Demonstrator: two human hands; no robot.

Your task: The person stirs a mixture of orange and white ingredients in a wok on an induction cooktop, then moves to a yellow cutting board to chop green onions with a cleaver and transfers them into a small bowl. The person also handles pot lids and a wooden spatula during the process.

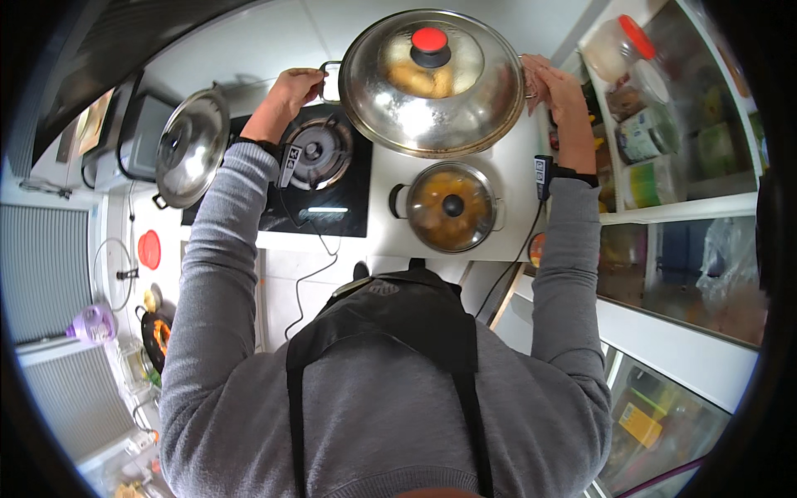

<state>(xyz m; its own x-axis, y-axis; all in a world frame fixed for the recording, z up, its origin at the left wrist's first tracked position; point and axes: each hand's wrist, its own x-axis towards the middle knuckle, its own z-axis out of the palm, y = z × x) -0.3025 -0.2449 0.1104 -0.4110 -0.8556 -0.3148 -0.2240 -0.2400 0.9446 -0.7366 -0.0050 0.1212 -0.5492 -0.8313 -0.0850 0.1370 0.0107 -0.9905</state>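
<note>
A large lidded steel pan (373, 118) stands over the white countertop behind a smaller pot. Its domed lid (429, 118) has a glass window and a red-topped knob; yellowish food shows through the glass. My left hand (297, 90) grips the wire handle on the pan's left side. At the opposite handle is my right hand (554, 87), its fingers closed around it with what looks like a cloth, partly hiding the handle. Nearer my body, a small pot (453, 208) with a glass lid holds orange-yellow food.
A gas burner (314, 152) on the black glass cooktop (342, 218) lies below my left hand. Another steel lidded pan (193, 149) stands at the left. Shelves with jars (647, 134) rise close on the right. Cables hang from both wrist devices.
</note>
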